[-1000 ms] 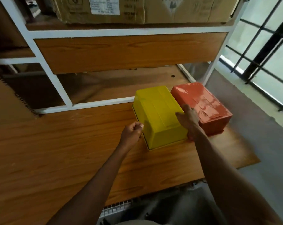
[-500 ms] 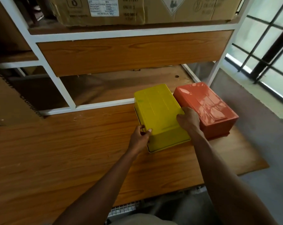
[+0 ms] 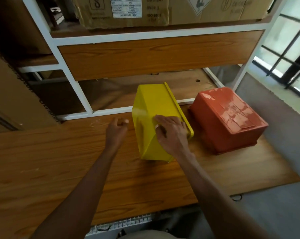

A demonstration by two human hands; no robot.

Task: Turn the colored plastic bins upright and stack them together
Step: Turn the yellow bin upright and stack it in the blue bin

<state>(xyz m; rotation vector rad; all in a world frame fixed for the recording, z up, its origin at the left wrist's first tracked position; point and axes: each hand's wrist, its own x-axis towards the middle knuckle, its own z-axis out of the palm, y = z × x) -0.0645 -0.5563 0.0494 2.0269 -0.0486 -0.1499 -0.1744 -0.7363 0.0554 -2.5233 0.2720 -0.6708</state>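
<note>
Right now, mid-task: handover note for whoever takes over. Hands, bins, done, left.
Left hand: loosely curled, empty, just left of the yellow bin, not clearly touching it.
Right hand: laid on the yellow bin's upward-facing side wall, steadying it.
Yellow bin: tipped on its side on the table, rim toward the orange bin.
Orange bin: upside down, to the right, untouched.
Done: yellow half-turned.
Left: finish righting yellow, flip orange, nest them.

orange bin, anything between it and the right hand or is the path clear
Nothing visible blocks it. The right hand rests on the tipped yellow bin; the orange bin sits upside down to its right, with only bare wooden table between them.
</note>
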